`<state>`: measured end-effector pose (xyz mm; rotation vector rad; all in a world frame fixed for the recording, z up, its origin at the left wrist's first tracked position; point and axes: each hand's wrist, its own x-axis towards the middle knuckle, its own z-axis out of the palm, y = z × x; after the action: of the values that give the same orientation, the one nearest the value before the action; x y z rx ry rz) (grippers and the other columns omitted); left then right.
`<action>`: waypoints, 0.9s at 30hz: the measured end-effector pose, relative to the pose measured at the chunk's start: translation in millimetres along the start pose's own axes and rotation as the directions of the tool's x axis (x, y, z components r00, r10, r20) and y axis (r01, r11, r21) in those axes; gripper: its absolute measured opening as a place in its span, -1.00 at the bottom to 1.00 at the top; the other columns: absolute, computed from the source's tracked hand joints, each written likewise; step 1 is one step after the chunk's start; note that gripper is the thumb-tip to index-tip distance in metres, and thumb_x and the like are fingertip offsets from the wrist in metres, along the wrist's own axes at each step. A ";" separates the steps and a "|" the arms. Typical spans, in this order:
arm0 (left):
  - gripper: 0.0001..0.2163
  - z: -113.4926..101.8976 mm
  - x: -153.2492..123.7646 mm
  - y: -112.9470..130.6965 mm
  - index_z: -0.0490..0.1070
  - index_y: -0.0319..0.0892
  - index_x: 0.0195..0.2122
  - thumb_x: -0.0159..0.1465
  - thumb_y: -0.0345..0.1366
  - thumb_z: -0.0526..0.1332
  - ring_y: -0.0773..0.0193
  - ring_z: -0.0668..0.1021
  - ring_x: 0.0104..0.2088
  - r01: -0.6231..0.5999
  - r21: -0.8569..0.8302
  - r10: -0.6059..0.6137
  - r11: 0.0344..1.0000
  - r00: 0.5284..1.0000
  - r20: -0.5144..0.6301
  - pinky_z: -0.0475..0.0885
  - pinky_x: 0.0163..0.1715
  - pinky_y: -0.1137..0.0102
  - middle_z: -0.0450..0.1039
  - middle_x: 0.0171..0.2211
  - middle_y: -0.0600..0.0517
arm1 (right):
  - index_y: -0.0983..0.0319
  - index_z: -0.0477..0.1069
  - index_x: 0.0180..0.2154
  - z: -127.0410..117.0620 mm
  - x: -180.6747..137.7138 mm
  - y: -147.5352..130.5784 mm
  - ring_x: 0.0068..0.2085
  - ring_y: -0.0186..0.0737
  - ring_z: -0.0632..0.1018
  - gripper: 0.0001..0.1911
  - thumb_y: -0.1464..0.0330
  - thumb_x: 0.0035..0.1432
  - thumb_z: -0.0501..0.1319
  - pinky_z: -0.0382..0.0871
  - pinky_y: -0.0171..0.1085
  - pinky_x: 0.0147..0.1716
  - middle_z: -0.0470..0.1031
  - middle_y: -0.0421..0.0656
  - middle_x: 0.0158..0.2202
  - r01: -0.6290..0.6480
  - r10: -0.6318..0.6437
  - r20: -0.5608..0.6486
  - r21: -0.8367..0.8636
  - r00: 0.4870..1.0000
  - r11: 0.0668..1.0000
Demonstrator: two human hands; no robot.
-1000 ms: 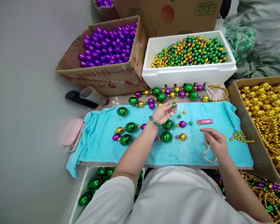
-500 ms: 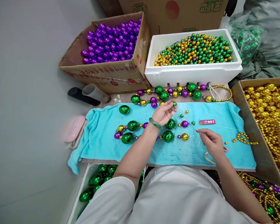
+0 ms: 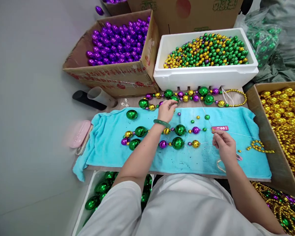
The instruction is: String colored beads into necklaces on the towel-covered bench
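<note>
My left hand (image 3: 166, 110), with a green bangle on the wrist, reaches over the far edge of the turquoise towel (image 3: 108, 147). Its fingers are loosely apart and hold nothing I can see. They hover beside a small purple bead (image 3: 179, 114) and the finished bead strand (image 3: 186, 97). My right hand (image 3: 223, 144) pinches a thin thread (image 3: 204, 113) that runs up and away to the left, with a small green bead (image 3: 206, 117) on or beside it. Two rows of green, purple and gold beads (image 3: 179, 136) lie on the towel between my arms.
A cardboard box of purple beads (image 3: 118, 41) stands at the back left, and a white foam box of green and gold beads (image 3: 206, 49) at the back. A box of gold beads (image 3: 285, 118) stands on the right. A pink tag (image 3: 220, 128) and a gold bead chain (image 3: 258, 146) lie on the towel. A tray of green balls (image 3: 100, 190) sits below the table.
My left hand let go of the small green bead and moved up and left toward the far strand. The green bead now lies further right. My right hand rose slightly with the thread.
</note>
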<state>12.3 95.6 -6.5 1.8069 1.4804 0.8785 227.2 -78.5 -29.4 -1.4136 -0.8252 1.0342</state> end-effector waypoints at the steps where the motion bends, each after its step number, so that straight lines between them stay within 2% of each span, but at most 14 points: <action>1: -0.82 -1.6 5.0 -6.6 0.51 -0.18 -0.23 0.22 -0.35 0.14 0.21 0.50 -0.13 -0.025 0.167 0.016 0.986 0.998 0.054 0.38 -0.01 0.26 0.49 -0.19 -0.04 | 0.24 0.46 -0.28 -1.8 1.2 -0.7 -0.57 -0.40 0.33 -0.80 0.24 0.10 0.24 0.15 -0.38 -0.62 0.31 -0.28 -0.60 0.000 0.000 -0.001 0.009 1.000 1.000; 3: -0.82 0.7 9.9 -16.1 0.53 -0.18 -0.21 0.22 -0.36 0.16 0.18 0.49 -0.09 -0.086 0.375 -0.003 0.923 0.973 0.230 0.34 0.04 0.27 0.49 -0.17 -0.05 | 0.24 0.46 -0.29 -4.4 2.4 -2.8 -0.57 -0.41 0.33 -0.81 0.25 0.09 0.25 0.14 -0.39 -0.62 0.31 -0.28 -0.60 0.001 -0.001 0.007 0.017 1.000 1.000; 5: -0.81 8.7 9.5 -20.5 0.53 -0.16 -0.19 0.19 -0.36 0.19 0.16 0.49 -0.08 -0.133 0.438 -0.034 0.889 0.934 0.355 0.36 0.01 0.29 0.47 -0.13 -0.06 | 0.24 0.46 -0.30 -4.9 2.2 -5.4 -0.59 -0.42 0.32 -0.81 0.25 0.09 0.25 0.14 -0.40 -0.63 0.31 -0.29 -0.61 -0.001 0.001 0.005 0.022 1.000 1.000; 7: -0.82 18.2 7.5 -21.8 0.54 -0.16 -0.22 0.16 -0.41 0.21 0.13 0.50 -0.08 -0.138 0.439 -0.047 0.888 0.921 0.386 0.37 -0.03 0.27 0.44 -0.12 -0.08 | 0.24 0.46 -0.30 -3.7 1.5 -7.4 -0.59 -0.42 0.32 -0.80 0.25 0.08 0.25 0.14 -0.40 -0.63 0.31 -0.29 -0.62 -0.010 0.010 0.004 0.020 1.000 1.000; 11: -0.82 28.4 7.4 -22.3 0.52 -0.21 -0.30 0.13 -0.51 0.18 0.08 0.50 -0.11 -0.074 0.386 -0.073 0.919 0.933 0.352 0.37 -0.03 0.20 0.42 -0.15 -0.12 | 0.25 0.46 -0.29 -2.8 0.9 -6.2 -0.59 -0.41 0.33 -0.78 0.23 0.08 0.26 0.15 -0.39 -0.64 0.31 -0.29 -0.62 -0.019 0.019 0.004 0.001 1.000 1.000; 15: -0.80 27.6 8.7 -21.0 0.49 -0.25 -0.24 0.14 -0.54 0.17 0.08 0.48 -0.04 0.027 0.232 -0.094 0.972 0.955 0.282 0.32 0.06 0.16 0.42 -0.10 -0.16 | 0.25 0.45 -0.29 -8.4 1.4 -0.2 -0.59 -0.41 0.33 -0.78 0.23 0.08 0.25 0.17 -0.38 -0.63 0.31 -0.29 -0.61 -0.017 0.017 -0.005 -0.009 1.000 1.000; 19: -0.76 20.1 4.4 -13.7 0.42 -0.29 -0.07 0.28 -0.41 0.09 0.24 0.55 -0.19 0.153 -0.010 -0.145 0.988 0.954 0.261 0.46 -0.10 0.28 0.49 -0.18 -0.16 | 0.27 0.46 -0.29 -11.7 -1.5 -0.6 -0.58 -0.42 0.31 -0.77 0.23 0.09 0.25 0.17 -0.38 -0.61 0.30 -0.29 -0.62 -0.037 0.038 0.025 -0.031 0.999 0.999; 21: -0.75 14.6 0.8 -8.9 0.41 -0.28 -0.04 0.30 -0.36 0.07 0.32 0.57 -0.26 0.245 -0.266 -0.163 0.932 0.941 0.297 0.48 -0.17 0.35 0.51 -0.21 -0.13 | 0.28 0.47 -0.33 -10.5 -3.4 -3.1 -0.59 -0.42 0.28 -0.78 0.23 0.08 0.25 0.17 -0.38 -0.61 0.27 -0.29 -0.63 -0.046 0.049 0.053 -0.050 0.997 0.998; 23: -0.77 10.8 -1.9 -5.3 0.44 -0.27 -0.08 0.26 -0.34 0.14 0.36 0.56 -0.29 0.355 -0.553 -0.171 0.754 0.919 0.356 0.47 -0.19 0.40 0.52 -0.24 -0.10 | 0.28 0.47 -0.35 -8.2 -4.3 -5.0 -0.59 -0.42 0.28 -0.78 0.23 0.07 0.25 0.17 -0.38 -0.61 0.27 -0.29 -0.64 -0.055 0.059 0.066 -0.060 0.996 0.997; 24: -0.78 10.3 -2.7 -4.6 0.46 -0.26 -0.12 0.22 -0.34 0.19 0.37 0.56 -0.32 0.397 -0.638 -0.179 0.659 0.908 0.379 0.47 -0.21 0.41 0.52 -0.27 -0.08 | 0.28 0.47 -0.35 -7.1 -4.1 -5.4 -0.59 -0.42 0.28 -0.78 0.24 0.06 0.25 0.17 -0.38 -0.61 0.27 -0.28 -0.64 -0.059 0.063 0.061 -0.061 0.996 0.996; 25: -0.80 11.1 -3.0 -4.6 0.48 -0.26 -0.17 0.18 -0.36 0.23 0.38 0.55 -0.35 0.422 -0.665 -0.196 0.616 0.900 0.389 0.47 -0.23 0.41 0.52 -0.30 -0.05 | 0.28 0.47 -0.35 -6.1 -3.6 -5.4 -0.59 -0.42 0.28 -0.78 0.24 0.06 0.25 0.17 -0.38 -0.61 0.28 -0.28 -0.64 -0.060 0.063 0.050 -0.058 0.997 0.996; 26: -0.82 13.2 -3.1 -5.3 0.49 -0.26 -0.22 0.14 -0.38 0.25 0.39 0.53 -0.40 0.424 -0.631 -0.220 0.649 0.899 0.378 0.46 -0.25 0.40 0.51 -0.34 -0.03 | 0.27 0.47 -0.35 -5.4 -2.7 -5.1 -0.59 -0.42 0.29 -0.79 0.24 0.05 0.26 0.17 -0.38 -0.61 0.28 -0.28 -0.64 -0.062 0.064 0.036 -0.052 0.997 0.997; 27: -0.84 16.4 -3.2 -6.5 0.51 -0.26 -0.26 0.11 -0.41 0.27 0.40 0.51 -0.43 0.407 -0.553 -0.238 0.728 0.905 0.353 0.46 -0.26 0.39 0.51 -0.37 -0.01 | 0.27 0.47 -0.35 -4.9 -1.4 -4.8 -0.60 -0.43 0.28 -0.79 0.24 0.04 0.26 0.16 -0.38 -0.62 0.28 -0.28 -0.64 -0.064 0.065 0.023 -0.040 0.998 0.997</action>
<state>21.6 92.6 -21.5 1.0772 1.1108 0.7855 231.6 -81.2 -24.7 -1.4720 -0.8258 1.0909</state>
